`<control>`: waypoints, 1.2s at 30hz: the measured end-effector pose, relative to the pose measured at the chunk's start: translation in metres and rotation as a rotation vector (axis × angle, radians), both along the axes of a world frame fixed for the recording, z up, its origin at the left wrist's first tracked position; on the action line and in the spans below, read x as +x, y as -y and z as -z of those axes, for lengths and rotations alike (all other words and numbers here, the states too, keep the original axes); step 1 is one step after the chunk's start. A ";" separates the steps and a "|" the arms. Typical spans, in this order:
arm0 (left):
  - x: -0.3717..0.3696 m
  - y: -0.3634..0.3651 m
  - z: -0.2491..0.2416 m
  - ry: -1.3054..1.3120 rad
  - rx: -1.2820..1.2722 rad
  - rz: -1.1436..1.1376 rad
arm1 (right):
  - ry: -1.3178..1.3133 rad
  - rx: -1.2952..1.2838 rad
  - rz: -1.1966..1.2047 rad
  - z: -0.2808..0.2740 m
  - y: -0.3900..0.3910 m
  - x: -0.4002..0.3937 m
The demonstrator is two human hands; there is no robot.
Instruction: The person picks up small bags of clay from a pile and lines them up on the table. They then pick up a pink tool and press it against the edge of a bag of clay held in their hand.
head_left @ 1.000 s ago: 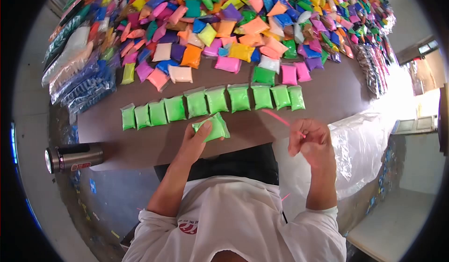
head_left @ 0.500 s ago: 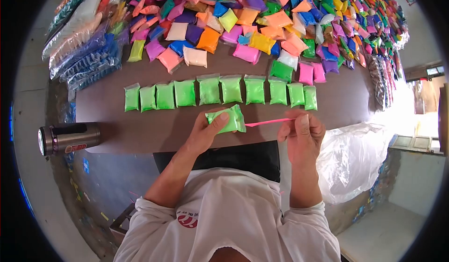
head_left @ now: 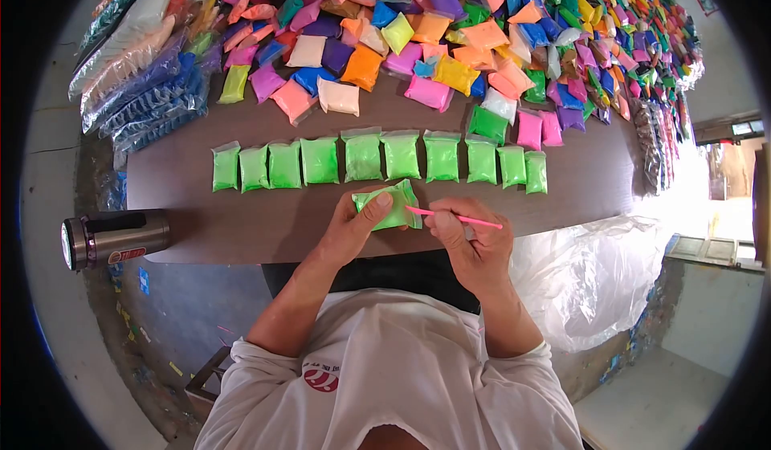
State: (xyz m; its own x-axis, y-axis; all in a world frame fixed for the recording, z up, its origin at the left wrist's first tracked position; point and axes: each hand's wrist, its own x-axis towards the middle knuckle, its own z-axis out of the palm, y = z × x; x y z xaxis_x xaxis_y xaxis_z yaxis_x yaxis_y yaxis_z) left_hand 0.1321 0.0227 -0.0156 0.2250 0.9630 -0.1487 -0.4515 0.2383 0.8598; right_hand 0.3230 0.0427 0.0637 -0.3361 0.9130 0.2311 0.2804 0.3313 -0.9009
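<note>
My left hand [head_left: 359, 219] grips a bright green packet [head_left: 389, 206], thumb across its front, above the table's near edge. Between the thumb and fingers of my right hand [head_left: 474, 237] is a slim pink stick [head_left: 480, 222], like a plastic modelling tool. One end of the stick overlaps the packet's right edge, while the other sticks out past my right hand. Just beyond both hands, a row of similar green packets [head_left: 320, 161] lies side by side on the brown table [head_left: 273, 209].
A large heap of small colourful packets [head_left: 430, 28] covers the far side. Bundled clear bags [head_left: 157, 101] lie at the far left. A steel thermos cup [head_left: 128, 237] rests on its side at the left edge. Clear plastic sheeting [head_left: 598, 281] hangs at the right.
My right hand has come left toward the green packet, and its hold on the pink stick now lies nearer the packet end. My left hand has barely moved.
</note>
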 end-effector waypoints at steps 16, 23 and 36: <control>0.008 0.004 -0.017 -0.124 0.026 -0.063 | -0.241 -0.077 0.098 0.012 -0.014 -0.010; 0.010 0.003 -0.019 -0.147 0.041 -0.069 | -0.243 -0.116 0.098 0.009 -0.015 -0.010; 0.008 0.004 -0.019 -0.168 0.060 -0.044 | -0.335 -0.198 0.120 0.009 -0.014 -0.009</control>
State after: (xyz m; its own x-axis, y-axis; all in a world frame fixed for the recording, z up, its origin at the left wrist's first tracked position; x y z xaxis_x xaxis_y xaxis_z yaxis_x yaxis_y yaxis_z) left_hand 0.1403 0.0190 0.0036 0.1591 0.9796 -0.1229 -0.3093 0.1677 0.9361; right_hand 0.3137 0.0563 0.0549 -0.1608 0.9790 0.1253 -0.0134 0.1248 -0.9921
